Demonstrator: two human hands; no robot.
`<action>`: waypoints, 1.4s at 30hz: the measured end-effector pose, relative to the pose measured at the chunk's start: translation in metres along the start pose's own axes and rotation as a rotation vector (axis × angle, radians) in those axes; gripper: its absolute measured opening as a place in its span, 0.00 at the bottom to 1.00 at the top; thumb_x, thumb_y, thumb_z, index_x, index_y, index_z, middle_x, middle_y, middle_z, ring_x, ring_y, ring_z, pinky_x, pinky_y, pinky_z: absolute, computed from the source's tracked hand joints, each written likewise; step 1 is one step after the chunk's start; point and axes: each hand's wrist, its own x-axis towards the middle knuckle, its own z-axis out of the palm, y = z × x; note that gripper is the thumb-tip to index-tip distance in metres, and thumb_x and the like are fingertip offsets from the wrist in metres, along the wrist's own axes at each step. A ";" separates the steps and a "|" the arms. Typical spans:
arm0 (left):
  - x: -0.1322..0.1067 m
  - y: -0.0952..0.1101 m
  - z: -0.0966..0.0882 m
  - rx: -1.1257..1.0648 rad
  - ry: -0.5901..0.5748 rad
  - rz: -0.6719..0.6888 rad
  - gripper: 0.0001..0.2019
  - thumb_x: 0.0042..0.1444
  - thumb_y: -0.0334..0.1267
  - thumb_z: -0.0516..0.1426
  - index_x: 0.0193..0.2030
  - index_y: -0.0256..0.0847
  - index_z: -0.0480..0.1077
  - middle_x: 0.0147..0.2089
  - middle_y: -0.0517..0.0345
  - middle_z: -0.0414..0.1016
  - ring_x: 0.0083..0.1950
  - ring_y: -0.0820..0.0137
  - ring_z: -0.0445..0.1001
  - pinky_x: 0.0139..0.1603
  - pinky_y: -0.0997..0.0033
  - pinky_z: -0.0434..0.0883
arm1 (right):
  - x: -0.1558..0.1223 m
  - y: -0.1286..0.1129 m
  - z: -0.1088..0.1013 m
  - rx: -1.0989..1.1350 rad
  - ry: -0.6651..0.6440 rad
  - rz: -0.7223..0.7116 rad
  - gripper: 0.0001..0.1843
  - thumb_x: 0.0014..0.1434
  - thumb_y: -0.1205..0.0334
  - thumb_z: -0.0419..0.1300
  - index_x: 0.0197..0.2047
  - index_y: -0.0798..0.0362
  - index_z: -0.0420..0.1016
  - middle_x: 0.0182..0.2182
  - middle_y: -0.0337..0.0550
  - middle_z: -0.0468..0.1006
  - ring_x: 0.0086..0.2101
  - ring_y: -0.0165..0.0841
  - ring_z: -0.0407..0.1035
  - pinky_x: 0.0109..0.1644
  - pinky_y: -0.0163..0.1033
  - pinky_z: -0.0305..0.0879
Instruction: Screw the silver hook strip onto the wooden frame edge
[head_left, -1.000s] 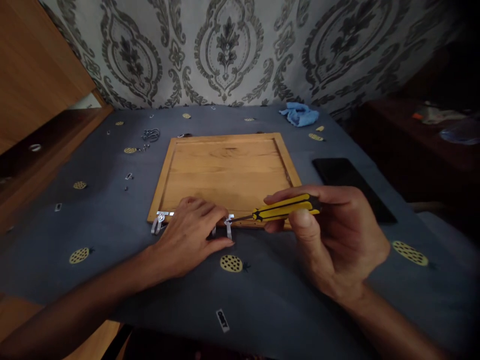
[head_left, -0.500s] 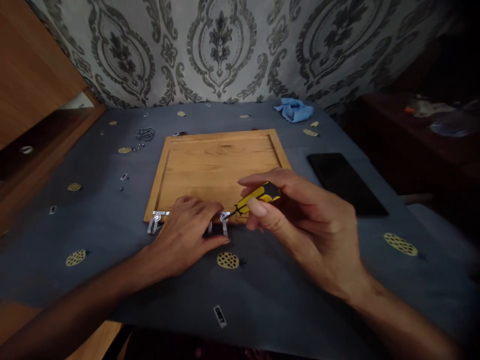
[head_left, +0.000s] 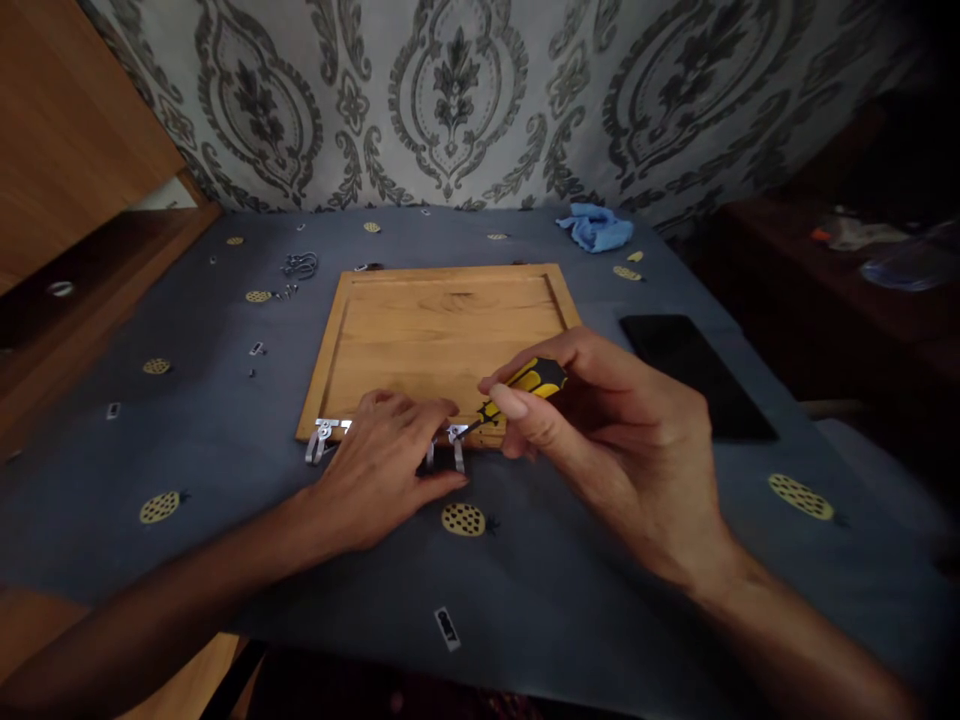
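Observation:
A square wooden board (head_left: pixel 442 335) lies on a blue-grey cloth. Metal hooks are fixed along its near edge: one at the left corner (head_left: pixel 321 440) and one near the middle (head_left: pixel 456 446). My left hand (head_left: pixel 386 470) rests palm down on that edge between them, fingers pressed round the middle hook's bracket. My right hand (head_left: pixel 607 440) is closed on a yellow and black screwdriver (head_left: pixel 525 385), whose tip points down and left onto the middle hook's plate.
A black phone (head_left: pixel 694 370) lies right of the board. A blue rag (head_left: pixel 596 226) sits at the far right. Loose hooks and screws (head_left: pixel 300 266) lie at the far left. A wooden shelf edge (head_left: pixel 90 290) borders the left; dark furniture stands at right.
My right hand turned the screwdriver from lying nearly level to tilted steeply, with the handle up and the tip on the middle hook. My left hand stayed on the board's edge.

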 end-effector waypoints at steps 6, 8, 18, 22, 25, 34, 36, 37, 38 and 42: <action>-0.001 -0.002 0.003 0.019 0.016 0.011 0.22 0.54 0.44 0.64 0.52 0.40 0.62 0.46 0.54 0.76 0.46 0.58 0.72 0.49 0.55 0.64 | -0.002 -0.001 -0.002 0.039 -0.003 0.067 0.09 0.60 0.57 0.63 0.44 0.49 0.74 0.32 0.37 0.78 0.23 0.26 0.72 0.24 0.32 0.70; -0.001 -0.003 0.003 0.023 0.021 0.009 0.23 0.54 0.44 0.64 0.52 0.41 0.62 0.46 0.54 0.76 0.46 0.58 0.72 0.49 0.55 0.64 | -0.004 -0.002 -0.003 0.064 -0.013 0.080 0.11 0.62 0.58 0.61 0.47 0.49 0.73 0.36 0.39 0.79 0.24 0.26 0.73 0.26 0.33 0.71; 0.001 0.000 0.000 0.014 -0.004 -0.018 0.24 0.54 0.43 0.65 0.53 0.40 0.63 0.46 0.52 0.76 0.47 0.56 0.72 0.50 0.53 0.65 | 0.001 -0.003 -0.001 0.074 0.016 0.107 0.09 0.58 0.56 0.65 0.34 0.52 0.73 0.29 0.37 0.78 0.19 0.23 0.69 0.22 0.30 0.68; 0.000 0.000 0.000 0.017 -0.004 -0.023 0.24 0.55 0.44 0.64 0.54 0.39 0.63 0.46 0.51 0.76 0.47 0.56 0.73 0.50 0.53 0.65 | 0.003 -0.002 0.000 0.152 -0.011 0.133 0.10 0.56 0.56 0.67 0.36 0.52 0.72 0.32 0.37 0.78 0.19 0.24 0.69 0.20 0.30 0.68; 0.000 -0.001 0.001 0.018 0.006 -0.020 0.23 0.55 0.43 0.64 0.53 0.39 0.63 0.45 0.52 0.76 0.46 0.57 0.73 0.49 0.53 0.65 | 0.004 -0.002 -0.005 0.169 -0.099 0.140 0.14 0.60 0.57 0.63 0.49 0.50 0.73 0.35 0.40 0.79 0.22 0.25 0.72 0.24 0.32 0.71; 0.000 -0.002 0.003 0.019 0.044 0.010 0.23 0.54 0.43 0.64 0.52 0.38 0.63 0.45 0.51 0.76 0.46 0.57 0.73 0.49 0.54 0.66 | 0.004 -0.004 -0.002 0.172 -0.067 0.136 0.09 0.55 0.58 0.67 0.34 0.53 0.74 0.31 0.37 0.79 0.18 0.22 0.68 0.21 0.29 0.66; 0.000 -0.002 0.003 0.022 0.031 0.004 0.24 0.54 0.43 0.64 0.53 0.38 0.62 0.45 0.51 0.76 0.46 0.57 0.73 0.49 0.53 0.66 | 0.005 -0.004 -0.002 0.189 -0.068 0.150 0.10 0.55 0.57 0.68 0.34 0.53 0.73 0.32 0.38 0.79 0.19 0.22 0.68 0.21 0.29 0.67; 0.000 -0.002 0.003 0.025 0.023 -0.004 0.24 0.54 0.43 0.64 0.53 0.39 0.63 0.45 0.51 0.76 0.46 0.57 0.72 0.49 0.54 0.66 | 0.005 -0.004 -0.002 0.195 -0.080 0.161 0.10 0.55 0.57 0.67 0.36 0.52 0.73 0.33 0.39 0.79 0.19 0.22 0.69 0.22 0.30 0.68; 0.000 -0.002 0.003 0.026 0.017 -0.011 0.23 0.54 0.44 0.64 0.52 0.39 0.63 0.45 0.51 0.76 0.46 0.57 0.72 0.49 0.54 0.66 | 0.005 -0.004 -0.003 0.199 -0.099 0.172 0.10 0.56 0.57 0.66 0.39 0.52 0.74 0.35 0.40 0.80 0.20 0.23 0.70 0.23 0.30 0.69; -0.001 -0.002 0.002 0.027 0.025 -0.015 0.23 0.54 0.44 0.64 0.52 0.40 0.63 0.43 0.53 0.75 0.45 0.57 0.72 0.48 0.55 0.66 | 0.004 -0.003 -0.008 0.199 -0.151 0.196 0.14 0.60 0.59 0.62 0.50 0.51 0.75 0.39 0.42 0.80 0.23 0.25 0.72 0.27 0.32 0.72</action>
